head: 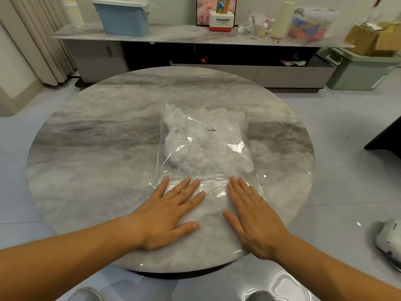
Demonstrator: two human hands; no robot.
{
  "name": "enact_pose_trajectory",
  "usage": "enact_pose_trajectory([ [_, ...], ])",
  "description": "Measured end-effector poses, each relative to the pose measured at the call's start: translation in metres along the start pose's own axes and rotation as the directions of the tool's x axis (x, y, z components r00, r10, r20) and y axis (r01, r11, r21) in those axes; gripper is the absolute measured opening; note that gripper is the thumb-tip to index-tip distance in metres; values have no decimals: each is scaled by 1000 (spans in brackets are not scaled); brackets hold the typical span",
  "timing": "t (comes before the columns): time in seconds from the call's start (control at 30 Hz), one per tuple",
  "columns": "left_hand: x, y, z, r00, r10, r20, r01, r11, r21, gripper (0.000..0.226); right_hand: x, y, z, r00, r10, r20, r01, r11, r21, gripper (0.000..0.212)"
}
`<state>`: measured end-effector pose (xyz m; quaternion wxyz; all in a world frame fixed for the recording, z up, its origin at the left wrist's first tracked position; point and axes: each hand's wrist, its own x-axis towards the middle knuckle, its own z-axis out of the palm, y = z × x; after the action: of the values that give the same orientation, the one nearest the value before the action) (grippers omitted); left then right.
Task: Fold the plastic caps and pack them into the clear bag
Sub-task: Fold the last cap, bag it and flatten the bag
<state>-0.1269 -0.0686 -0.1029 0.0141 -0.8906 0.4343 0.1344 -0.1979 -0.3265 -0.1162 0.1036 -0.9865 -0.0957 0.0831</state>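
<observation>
A clear bag [206,127] with a small barcode sticker lies flat on the round marble table [97,137], near its middle. Crumpled white plastic caps [201,153] fill it. My left hand [171,209] lies flat with straight, spread fingers on the near left edge of the bag. My right hand [251,211] lies flat on the near right edge, fingers straight and together. Both hands press the bag's near end against the tabletop.
Behind the table runs a low cabinet [195,38] carrying a blue bin [123,16], a Panasonic box [222,20] and bottles. A green crate [360,70] with cardboard boxes stands at the right. A white device [388,237] sits on the floor at the right.
</observation>
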Motion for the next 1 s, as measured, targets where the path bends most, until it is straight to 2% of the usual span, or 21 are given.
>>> enact_pose_trajectory([
  [0.13, -7, 1, 5, 999, -52, -15, 52, 998, -21, 67, -3, 6, -1, 992, 127, -7, -127, 990, -63, 106],
  [0.33, -16, -2, 7, 989, -139, -57, 137, 990, -35, 84, -5, 7, -4, 991, 135, 5, -134, 988, -70, 111],
  [0.63, -16, -18, 0, 996, -90, 23, 90, 996, -17, 80, -6, 9, -13, 989, 143, 47, -139, 987, -79, 104],
  [0.77, -16, -16, 2, 995, -93, 34, 94, 995, -19, 80, -4, -4, -17, 985, 170, 37, -166, 981, -100, 118],
  [0.8, -15, -15, 2, 995, -96, 29, 97, 995, -21, 79, -2, -11, -18, 989, 146, -4, -146, 983, -110, 116],
  [0.87, -15, -15, 2, 995, -95, 23, 95, 995, -22, 78, 5, -31, -19, 999, -11, -47, 7, 995, -100, 101],
  [0.93, -16, -15, 3, 995, -99, 19, 99, 995, -24, 77, 14, -51, -13, 984, -175, 24, 176, 984, -34, 88],
  [1.0, -15, -15, 2, 995, -101, 22, 102, 995, -21, 74, 22, -58, -6, 969, -236, 74, 237, 971, -6, 90],
])
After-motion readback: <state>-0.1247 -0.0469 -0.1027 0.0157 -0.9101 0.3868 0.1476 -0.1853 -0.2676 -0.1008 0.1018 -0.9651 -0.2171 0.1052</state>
